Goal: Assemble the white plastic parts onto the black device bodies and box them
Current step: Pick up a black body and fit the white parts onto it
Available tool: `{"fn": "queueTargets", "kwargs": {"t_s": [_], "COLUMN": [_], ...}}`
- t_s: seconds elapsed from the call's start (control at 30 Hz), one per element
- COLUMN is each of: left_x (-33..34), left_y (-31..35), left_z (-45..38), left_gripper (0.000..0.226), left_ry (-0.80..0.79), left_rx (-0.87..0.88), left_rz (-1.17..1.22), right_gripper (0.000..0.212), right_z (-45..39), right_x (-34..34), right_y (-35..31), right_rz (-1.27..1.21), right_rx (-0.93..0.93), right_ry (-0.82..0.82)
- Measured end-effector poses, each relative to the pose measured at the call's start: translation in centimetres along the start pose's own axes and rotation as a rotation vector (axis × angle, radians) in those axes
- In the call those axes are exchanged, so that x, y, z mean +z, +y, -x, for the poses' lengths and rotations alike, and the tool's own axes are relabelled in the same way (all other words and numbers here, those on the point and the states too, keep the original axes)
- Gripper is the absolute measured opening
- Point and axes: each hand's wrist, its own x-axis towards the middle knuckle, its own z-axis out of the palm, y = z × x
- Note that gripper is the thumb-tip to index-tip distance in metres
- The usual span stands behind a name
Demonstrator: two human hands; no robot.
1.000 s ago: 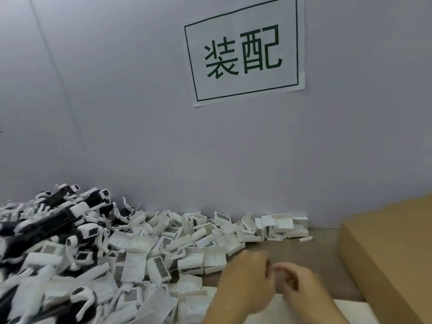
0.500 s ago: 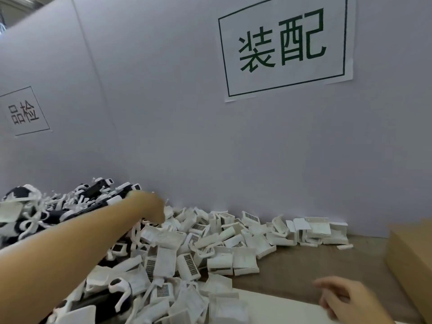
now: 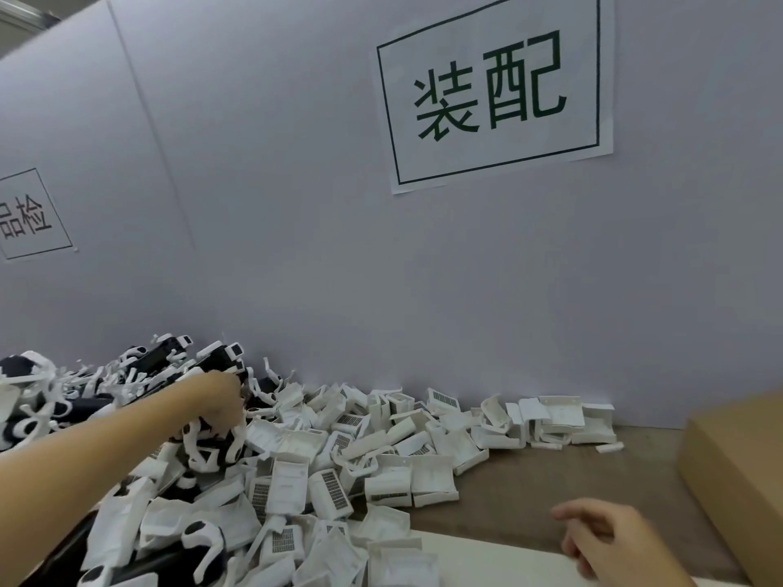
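Note:
A heap of black device bodies (image 3: 159,361) with white straps lies at the left against the wall. Loose white plastic parts (image 3: 428,474), some with barcode labels, spread from there to the right along the wall. My left hand (image 3: 218,402) reaches into the heap, and its fingers curl round one black device body (image 3: 212,446) that hangs just below the hand. My right hand (image 3: 606,540) hovers low at the lower right with relaxed fingers and holds nothing.
A brown cardboard box (image 3: 737,480) stands at the right edge of the brown table (image 3: 551,480). A white sheet (image 3: 487,561) lies at the front. The grey partition wall (image 3: 339,247) carries two paper signs.
My hands were together at the front. The left arm reached out into the black heap and has now drawn back slightly with a device in its grip. The right hand stayed low at the right.

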Motion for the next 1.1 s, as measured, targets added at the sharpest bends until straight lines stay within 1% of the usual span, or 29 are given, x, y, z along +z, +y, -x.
{"fn": "queueTargets", "kwargs": {"t_s": [0.07,0.1,0.17,0.2,0.3,0.37,0.43,0.53,0.6,0.63,0.7,0.73,0.77,0.8,0.83,0.87,0.9,0.93,0.97,1.0,1.03,1.07,1.1], "left_x": [-0.3,-0.5,-0.7,-0.7,-1.3,-2.8,-4.6,-6.9,-7.4,-7.2,-5.7,-4.5,-3.3,-2.0,-0.9,0.0,0.8,1.3,1.6,1.9,2.2,2.3,2.4], "left_y": [-1.4,-1.9,-2.3,-2.1,-0.4,1.3,3.4,7.4,10.7,12.5,16.1,18.0,19.8,21.5,23.1,24.4,25.3,26.0,26.5,26.9,27.2,27.6,28.0], "left_z": [-0.2,-0.1,0.1,0.3,1.9,3.4,5.1,8.0,9.9,10.7,12.2,12.8,13.2,13.5,13.4,13.3,12.9,12.6,12.2,11.7,11.3,10.9,10.6], "left_gripper": [0.021,0.012,0.010,0.007,0.013,0.014,0.014,0.020,0.022,0.024,0.028,0.029,0.032,0.037,0.040,0.042,0.041,0.038,0.036,0.035,0.034,0.034,0.034], "left_ry": [0.163,0.227,0.318,0.368,0.640,0.803,0.849,0.734,0.636,0.556,0.316,0.196,0.111,0.065,0.040,0.019,-0.002,-0.015,-0.015,-0.008,0.000,0.005,0.001], "left_rx": [-0.068,-0.080,-0.100,-0.104,-0.134,-0.137,-0.052,0.183,0.366,0.465,0.648,0.710,0.744,0.750,0.736,0.720,0.706,0.692,0.662,0.601,0.514,0.421,0.339], "left_rz": [0.168,0.212,0.285,0.280,0.398,0.420,0.524,0.738,0.898,1.020,1.328,1.468,1.562,1.625,1.690,1.768,1.853,1.937,2.020,2.104,2.183,2.245,2.292], "right_gripper": [0.025,0.026,0.026,0.026,0.023,0.023,0.023,0.023,0.022,0.023,0.031,0.036,0.037,0.041,0.053,0.062,0.062,0.051,0.022,0.023,0.047,0.057,0.063], "right_z": [0.1,0.1,0.2,0.2,0.3,0.4,0.5,0.7,1.2,1.2,1.3,1.1,1.1,1.2,1.5,1.6,2.1,2.0,2.0,1.5,1.4,1.1,1.5], "right_x": [0.1,0.1,0.1,0.0,0.0,-0.1,-0.2,-0.3,-0.7,-0.9,-1.1,-1.3,-1.5,-1.8,-2.2,-2.8,-3.2,-3.6,-3.9,-4.2,-4.0,-4.2,-3.5], "right_y": [-0.2,-0.3,-0.3,-0.3,-0.4,-0.5,-0.7,-0.8,-1.2,-1.1,-1.2,-1.3,-1.5,-1.7,-1.7,-1.9,-2.4,-2.3,-2.2,-2.4,-1.9,-1.1,-1.5], "right_rz": [0.014,0.021,0.020,0.020,0.024,0.013,0.001,-0.033,-0.149,-0.236,-0.459,-0.564,-0.646,-0.677,-0.678,-0.691,-0.699,-0.729,-0.742,-0.786,-0.760,-0.769,-0.753], "right_rx": [0.003,0.007,0.017,0.019,0.026,0.016,0.009,0.007,-0.004,-0.001,0.088,0.156,0.160,0.124,0.092,0.104,0.102,0.107,0.108,0.182,0.220,0.223,0.235], "right_ry": [0.004,0.004,0.011,0.010,0.002,0.005,0.013,0.002,0.020,0.019,0.007,0.013,0.024,0.034,0.043,0.020,-0.035,-0.115,-0.172,-0.180,-0.197,-0.250,-0.266]}}
